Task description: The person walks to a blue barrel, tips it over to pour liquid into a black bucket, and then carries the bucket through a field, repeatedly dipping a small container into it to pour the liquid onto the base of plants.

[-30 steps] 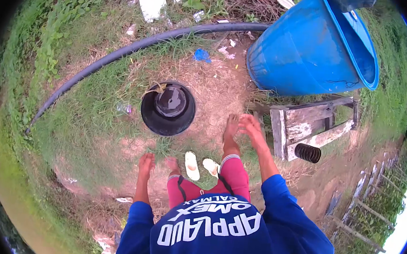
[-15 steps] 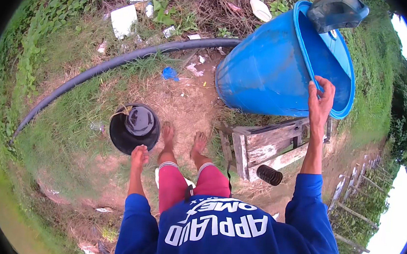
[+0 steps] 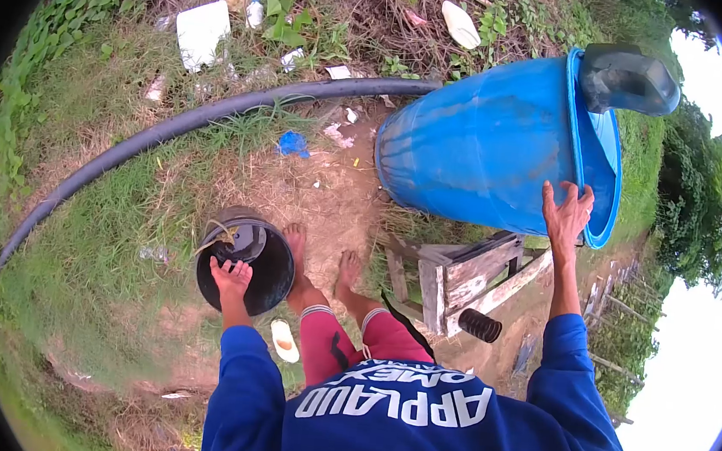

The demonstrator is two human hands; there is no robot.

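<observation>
A black bucket [image 3: 267,273] stands on the bare ground by my feet. My left hand [image 3: 230,279] reaches into its mouth and grips the near rim. A big blue barrel [image 3: 479,150] stands to the right, tilted as seen from above. My right hand [image 3: 566,216] holds the barrel's near rim, fingers curled over the edge. A dark scoop-like container [image 3: 627,79] rests on the barrel's far rim.
A long black pipe [image 3: 172,127] curves across the grass behind the bucket. A weathered wooden frame [image 3: 459,277] with a short corrugated tube [image 3: 479,325] lies beside my right leg. A sandal [image 3: 284,340] lies by my feet. Litter and weeds line the top edge.
I stepped up to the bucket and barrel. My left hand went from hanging free to gripping the bucket rim. My right hand rose to the barrel rim and stays there.
</observation>
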